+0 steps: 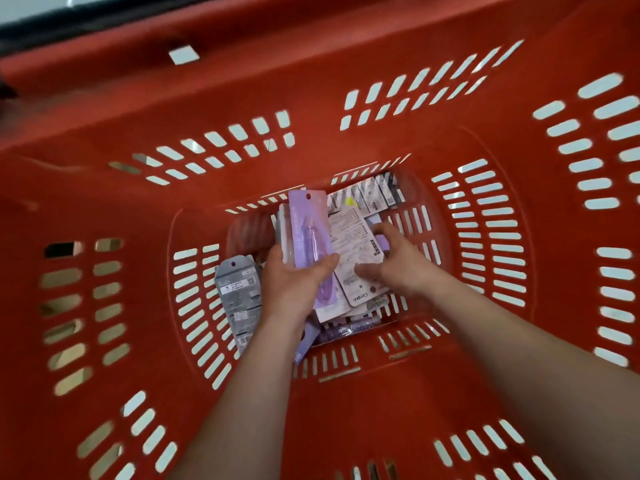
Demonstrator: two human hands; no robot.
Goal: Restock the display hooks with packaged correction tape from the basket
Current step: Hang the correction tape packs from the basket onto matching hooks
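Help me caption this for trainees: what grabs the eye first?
The red slotted basket fills the whole view. Deep at its bottom centre, the left hand grips a stack of purple packages, while the right hand pinches a white printed package beside them.

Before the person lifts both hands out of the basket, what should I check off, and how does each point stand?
1. Left hand grip on the purple packs: ok, thumb lies across the front.
2. Right hand grip on the white-backed pack: ok, thumb and fingers pinch its edges.
3. Hang hole on the front purple pack: ok, open and uncovered.
4. Stock left in the basket: ok, a grey pack lies by the left wall.
5. Display hooks free: cannot tell, out of view.
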